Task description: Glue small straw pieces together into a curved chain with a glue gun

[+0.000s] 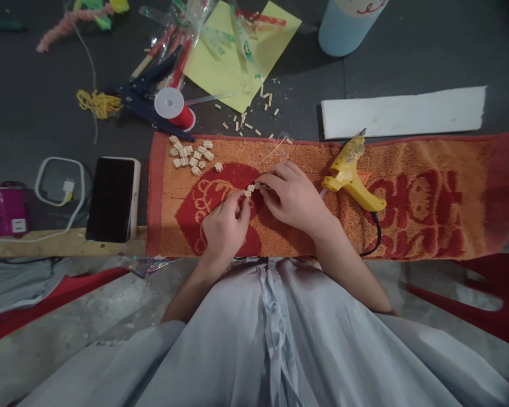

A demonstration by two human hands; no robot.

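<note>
- Left hand point(225, 224) and right hand point(296, 198) are pinching bumpy wooden bits point(249, 190) over the fuzzy towel point(288, 240).
- More knobbly bits point(186, 151) are sitting near its top left corner.

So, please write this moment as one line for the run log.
left hand, right hand: pinching small pale pieces | glue gun: lying on towel | phone: beside towel

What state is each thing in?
Left hand, fingers closed on joined pieces
Right hand, fingers closed on joined pieces
Glue gun, on its side; power unclear
Phone, face up, screen dark
Orange towel, spread out, slightly wrinkled
White cable, looped
Yellow string, bunched
Spool, wound with red
White strip, flat
Blue tool, arms spread
</note>
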